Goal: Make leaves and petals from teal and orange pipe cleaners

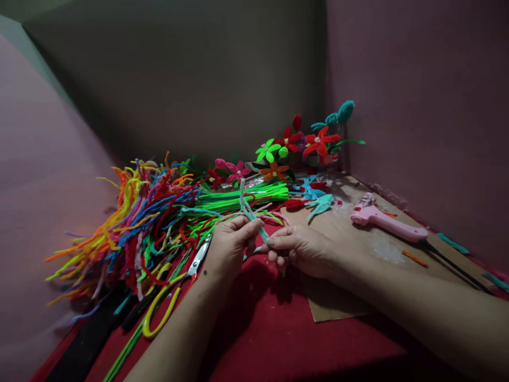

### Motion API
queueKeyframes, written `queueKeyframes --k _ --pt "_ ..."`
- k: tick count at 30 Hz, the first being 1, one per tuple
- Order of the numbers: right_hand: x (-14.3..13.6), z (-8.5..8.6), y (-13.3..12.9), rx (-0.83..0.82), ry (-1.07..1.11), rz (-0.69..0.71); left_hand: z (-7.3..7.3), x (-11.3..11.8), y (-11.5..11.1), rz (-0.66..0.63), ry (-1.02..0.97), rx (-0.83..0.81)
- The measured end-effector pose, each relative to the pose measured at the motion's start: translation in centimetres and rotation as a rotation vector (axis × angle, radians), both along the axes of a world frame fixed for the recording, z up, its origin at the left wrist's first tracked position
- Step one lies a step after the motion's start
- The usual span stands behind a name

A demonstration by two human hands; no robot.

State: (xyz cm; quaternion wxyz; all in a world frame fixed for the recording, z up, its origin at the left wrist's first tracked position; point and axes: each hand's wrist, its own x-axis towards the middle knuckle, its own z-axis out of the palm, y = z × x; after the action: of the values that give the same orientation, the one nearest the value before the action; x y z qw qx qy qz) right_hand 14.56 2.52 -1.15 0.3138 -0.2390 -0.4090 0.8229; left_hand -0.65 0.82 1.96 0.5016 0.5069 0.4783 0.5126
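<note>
A pale turquoise pipe cleaner (247,208), bent into a narrow loop, is held between my two hands over the red cloth. My left hand (234,237) pinches it near the middle between thumb and fingers. Lower down, my right hand (298,246) grips its other end with thumb and forefinger. Just left of my left wrist lie scissors (175,297) with yellow handles, blades pointing away from me. Behind my hands is a bundle of bright green pipe cleaners (242,196). A turquoise petal-shaped piece (320,204) rests beyond my right hand.
A heap of multicoloured pipe cleaners (135,223) fills the left. Finished fuzzy flowers, one red (321,140), stand at the back. On the right, a pink glue gun (387,220) with a black cord lies on cardboard (338,302). Walls close in behind and at the right.
</note>
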Motion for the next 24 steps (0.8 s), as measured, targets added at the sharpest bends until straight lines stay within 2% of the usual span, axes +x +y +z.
queueKeyframes --k 4,7,13,18,24 --pt "-0.1 -0.1 0.0 0.061 -0.037 -0.108 0.3 0.1 -0.3 -0.068 0.098 -0.013" --pt "0.0 -0.1 0.1 0.082 -0.06 -0.125 0.4 0.1 -0.5 -0.069 0.148 -0.024" --pt "0.2 0.5 -0.1 0.12 0.006 -0.061 0.1 -0.3 -0.3 -0.084 0.02 -0.046" --pt "0.3 1.0 -0.4 0.106 0.008 -0.114 0.1 -0.4 -0.1 -0.081 -0.036 -0.089" --pt "0.0 0.6 -0.3 0.169 -0.073 -0.169 -0.1 -0.4 0.0 -0.084 -0.035 -0.105"
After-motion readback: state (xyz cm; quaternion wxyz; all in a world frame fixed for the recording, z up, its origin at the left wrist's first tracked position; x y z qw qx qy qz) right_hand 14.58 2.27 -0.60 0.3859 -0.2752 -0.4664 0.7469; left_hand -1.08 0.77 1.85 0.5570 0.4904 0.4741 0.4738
